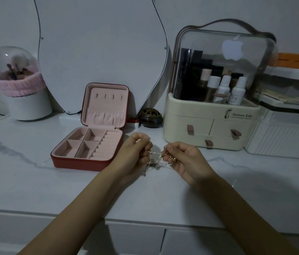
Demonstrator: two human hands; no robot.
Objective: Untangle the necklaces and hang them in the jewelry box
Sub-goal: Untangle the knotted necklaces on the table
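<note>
A tangle of thin gold and silver necklaces point(156, 159) hangs between my two hands just above the marble tabletop. My left hand point(135, 151) pinches one part of the chains with curled fingers. My right hand point(181, 157) pinches another part close by, and a short length is stretched between them. To the left stands the red jewelry box point(82, 163), open, with a pink lining. Its raised lid point(106, 105) shows a row of small hooks with nothing on them, above a gathered pocket.
A cream cosmetic organizer point(209, 129) with drawers and bottles stands at the right, a white ribbed case point(283, 138) beyond it. A dark round pot point(150, 118) sits behind my hands. A curved mirror point(99, 43) and a brush holder point(25, 92) line the back left.
</note>
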